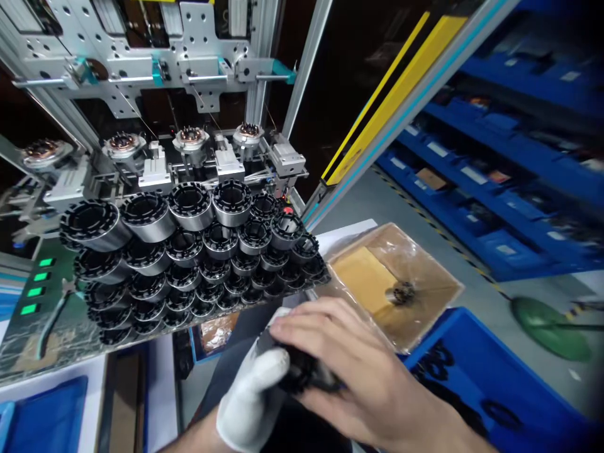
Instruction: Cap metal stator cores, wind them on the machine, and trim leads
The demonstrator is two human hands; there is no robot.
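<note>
My left hand [252, 396], in a white glove, and my bare right hand [352, 371] close together around a black ring-shaped part [306, 372] at the bottom centre. Most of the part is hidden between the fingers. Just above the hands, several black toothed stator rings with silver bands [189, 245] lie stacked in rows on a shiny shelf. Behind them a winding machine [189, 145] carries stators with copper coils on its spindles.
A cardboard box lined with plastic [401, 283] stands to the right with one small dark part in it. A blue bin [495, 384] holds black rings at the lower right. Pliers [54, 314] lie at the left by green lights. Blue shelving fills the right side.
</note>
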